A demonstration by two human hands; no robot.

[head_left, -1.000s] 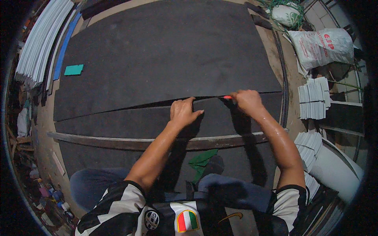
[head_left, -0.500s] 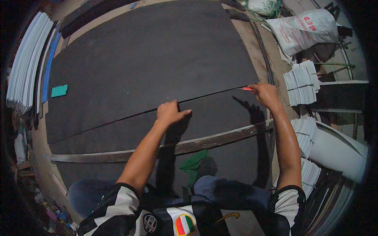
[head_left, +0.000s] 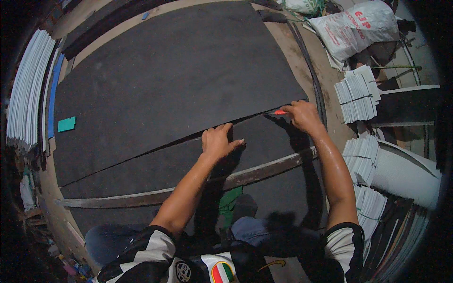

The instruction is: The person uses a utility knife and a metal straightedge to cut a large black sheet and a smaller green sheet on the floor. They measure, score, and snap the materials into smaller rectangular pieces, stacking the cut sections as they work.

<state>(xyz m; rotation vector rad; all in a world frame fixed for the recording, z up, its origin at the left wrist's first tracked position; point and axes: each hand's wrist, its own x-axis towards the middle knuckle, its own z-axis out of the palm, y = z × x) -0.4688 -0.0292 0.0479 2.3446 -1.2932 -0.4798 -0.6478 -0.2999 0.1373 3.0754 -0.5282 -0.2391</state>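
Note:
A large dark grey sheet (head_left: pixel 174 70) lies flat in front of me, with a long slanting gap across it. Nearer to me, a narrow strip of the same material (head_left: pixel 155 169) borders that gap. My left hand (head_left: pixel 218 142) rests on the strip's far edge, fingers laid over it and thumb spread. Toward the right end of the gap, my right hand (head_left: pixel 303 116) grips a small knife with a red handle (head_left: pixel 280 112), its thin tip pointing left. A long straight bar (head_left: pixel 257 178), grey on top, lies across the material between my hands and knees.
White bundles (head_left: pixel 357 94) are stacked along the right, below a stuffed white sack (head_left: pixel 354 30). A white sheet stack (head_left: pixel 29 89) stands at the left beside a blue strip (head_left: pixel 55 94). A teal piece (head_left: pixel 66 124) lies on the sheet; green cloth (head_left: pixel 230 203) is near my knees.
The gap between sheet and strip has widened toward the right. My left hand has shifted right along it. My right hand, with the knife, has moved slightly left and toward me.

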